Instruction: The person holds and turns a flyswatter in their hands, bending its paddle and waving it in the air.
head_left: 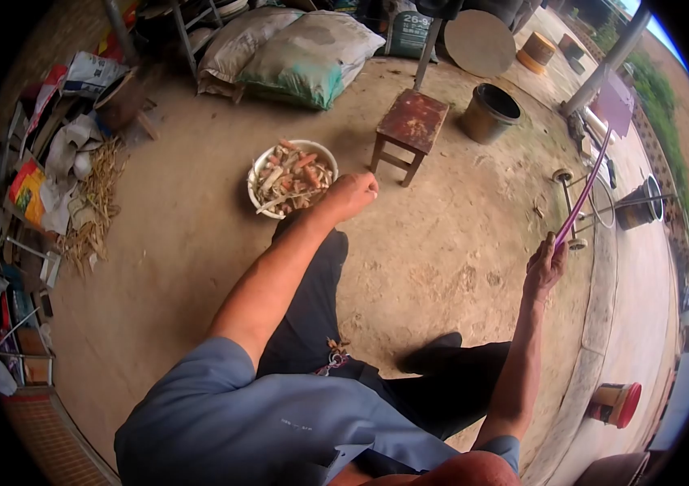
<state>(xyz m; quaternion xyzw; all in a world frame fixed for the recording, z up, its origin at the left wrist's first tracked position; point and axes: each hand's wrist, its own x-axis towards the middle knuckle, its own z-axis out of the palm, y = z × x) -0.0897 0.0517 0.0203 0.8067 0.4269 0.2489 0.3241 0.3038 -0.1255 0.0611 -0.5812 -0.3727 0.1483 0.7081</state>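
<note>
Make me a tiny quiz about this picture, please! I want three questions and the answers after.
1. Which hand holds the purple swatter?
2. True or false: the reddish-brown stool stands upright.
3. Fill the gap: the white basin, with a heap of pieces in it, sits on the ____.

Key: 1. The right hand. 2. True. 3. Ground.

"26-9" on a dark green sack [409, 39]
</note>
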